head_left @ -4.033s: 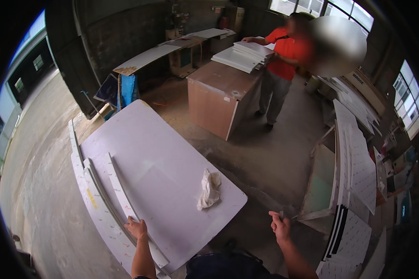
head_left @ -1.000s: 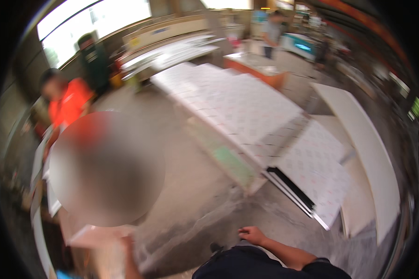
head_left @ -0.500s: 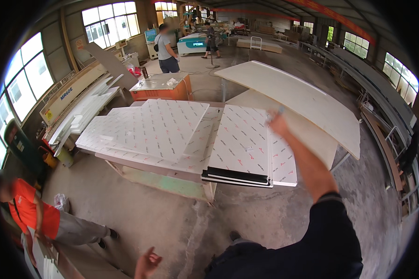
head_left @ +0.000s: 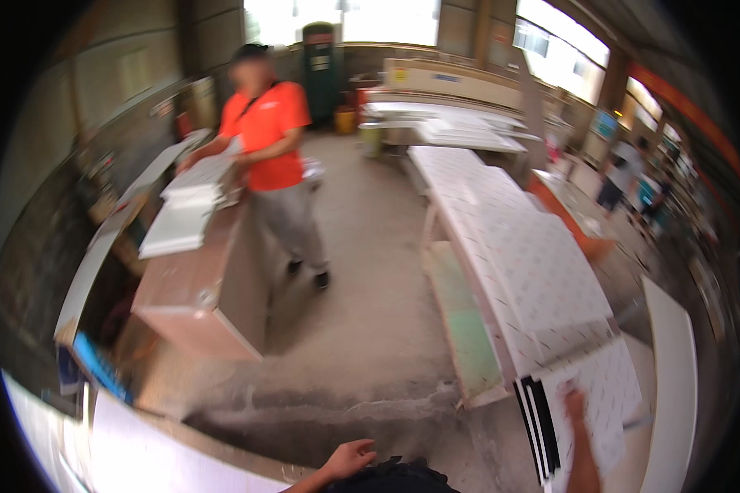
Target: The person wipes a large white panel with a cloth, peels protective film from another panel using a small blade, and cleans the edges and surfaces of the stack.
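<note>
My left hand [head_left: 349, 458] hangs low at the bottom edge, fingers apart and holding nothing, above the concrete floor [head_left: 362, 329]. My right hand [head_left: 574, 405] reaches forward and lies against a white panel with a dotted film [head_left: 608, 386] at the near end of a long stack of such panels [head_left: 526, 246]. Motion blur hides whether its fingers grip the panel. Dark panel edges [head_left: 538, 427] show just left of that hand.
A person in an orange shirt [head_left: 270, 140] handles white boards [head_left: 185, 209] on a brown cabinet [head_left: 197, 296] at the left. A large white panel [head_left: 140, 460] lies at the lower left, another [head_left: 670, 370] at the right. More people stand far right.
The view has swung round, bringing the person in orange and the brown cabinet to the front. My right hand has dropped from the raised panel to the near end of the stack.
</note>
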